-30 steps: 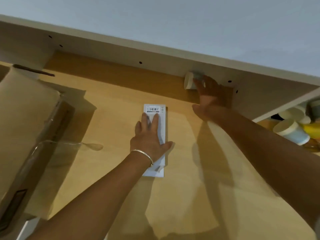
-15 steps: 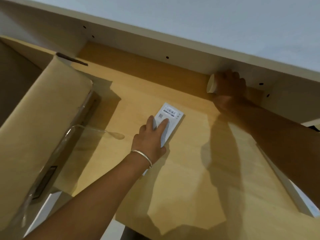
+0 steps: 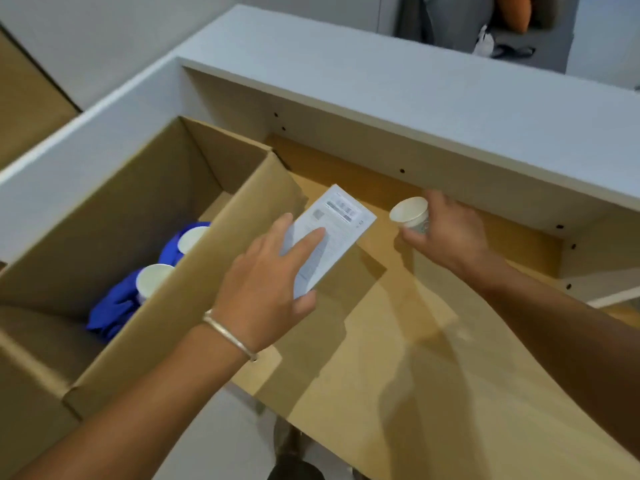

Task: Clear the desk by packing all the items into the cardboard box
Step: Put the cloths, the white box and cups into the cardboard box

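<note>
My left hand (image 3: 266, 292) grips a flat white packet with a barcode label (image 3: 341, 230), lifted off the wooden desk (image 3: 398, 368) beside the right flap of the open cardboard box (image 3: 104, 216). My right hand (image 3: 450, 233) holds a small white paper cup (image 3: 410, 211) on its side, mouth facing left, just under the grey shelf. Inside the box lie a blue cloth (image 3: 114, 313) and two white paper cups (image 3: 152, 277), one partly hidden by the flap.
A grey shelf (image 3: 415, 98) overhangs the back of the desk. The box's raised flap (image 3: 194, 282) stands between my left hand and the box interior. A person stands beyond the shelf at top right (image 3: 485, 19).
My left hand has picked the white packet up off the desk and carried it left toward the box. My right hand has pulled the cup out from under the shelf. The view swung left onto the box.
</note>
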The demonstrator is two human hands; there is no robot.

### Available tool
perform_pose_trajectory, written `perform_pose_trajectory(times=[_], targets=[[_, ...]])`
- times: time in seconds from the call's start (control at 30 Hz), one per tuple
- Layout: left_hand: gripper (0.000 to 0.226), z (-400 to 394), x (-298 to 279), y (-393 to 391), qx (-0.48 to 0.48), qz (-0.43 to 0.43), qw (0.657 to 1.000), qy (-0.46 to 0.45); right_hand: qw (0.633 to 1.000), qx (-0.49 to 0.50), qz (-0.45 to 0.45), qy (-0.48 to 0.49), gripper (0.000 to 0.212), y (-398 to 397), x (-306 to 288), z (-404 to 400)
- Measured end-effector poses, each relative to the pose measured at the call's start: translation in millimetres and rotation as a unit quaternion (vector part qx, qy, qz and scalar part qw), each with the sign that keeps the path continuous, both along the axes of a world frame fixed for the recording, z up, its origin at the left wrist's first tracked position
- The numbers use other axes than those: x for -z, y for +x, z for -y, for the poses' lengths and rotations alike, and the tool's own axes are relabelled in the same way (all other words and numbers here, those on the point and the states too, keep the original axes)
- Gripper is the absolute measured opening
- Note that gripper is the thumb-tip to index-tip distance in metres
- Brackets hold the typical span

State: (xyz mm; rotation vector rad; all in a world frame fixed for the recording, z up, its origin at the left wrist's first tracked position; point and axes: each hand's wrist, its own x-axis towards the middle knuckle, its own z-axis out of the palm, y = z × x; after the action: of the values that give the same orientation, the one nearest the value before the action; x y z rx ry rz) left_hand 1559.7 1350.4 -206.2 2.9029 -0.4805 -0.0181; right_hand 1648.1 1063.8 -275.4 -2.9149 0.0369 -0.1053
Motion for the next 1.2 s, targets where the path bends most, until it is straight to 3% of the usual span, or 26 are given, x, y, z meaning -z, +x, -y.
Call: perform_pose_trajectory(times=[0.17,0.33,0.6,0.87,1.07,1.2], targets=[[0.075,-91.3,-58.7,-13.2,-0.066,0.063,0.996,0.004,0.989,-0.083,0.101,0.072,0.068,3.0,-68.7,-103.3],[0.073,-164.9,-73.5,-16.6,-0.134,0.074,0.988,-0.016,0.969,-0.120,0.170,0.130,0.071,9.9,-116.2,-193.8],[0.074,-237.6,-49.5,-19.8,-0.176,0.050,0.983,-0.015,0.962,-0.213,0.157,0.064,0.081,26.9,-121.0,-293.3],[0.073,-219.1,-23.6,-21.2,-0.101,-0.013,0.993,-0.052,0.976,-0.193,0.102,-0.017,0.084,25.6,-79.5,-290.4],[0.080,-190.5,-8.1,-13.7,-0.042,-0.068,0.997,-0.011,0.987,-0.128,0.079,-0.048,0.082,4.7,-74.4,-259.4],[0.063,-176.2,-3.0,-9.7,-0.028,-0.103,0.994,0.004,0.993,-0.072,0.071,-0.053,0.079,-17.2,-71.9,-235.7]])
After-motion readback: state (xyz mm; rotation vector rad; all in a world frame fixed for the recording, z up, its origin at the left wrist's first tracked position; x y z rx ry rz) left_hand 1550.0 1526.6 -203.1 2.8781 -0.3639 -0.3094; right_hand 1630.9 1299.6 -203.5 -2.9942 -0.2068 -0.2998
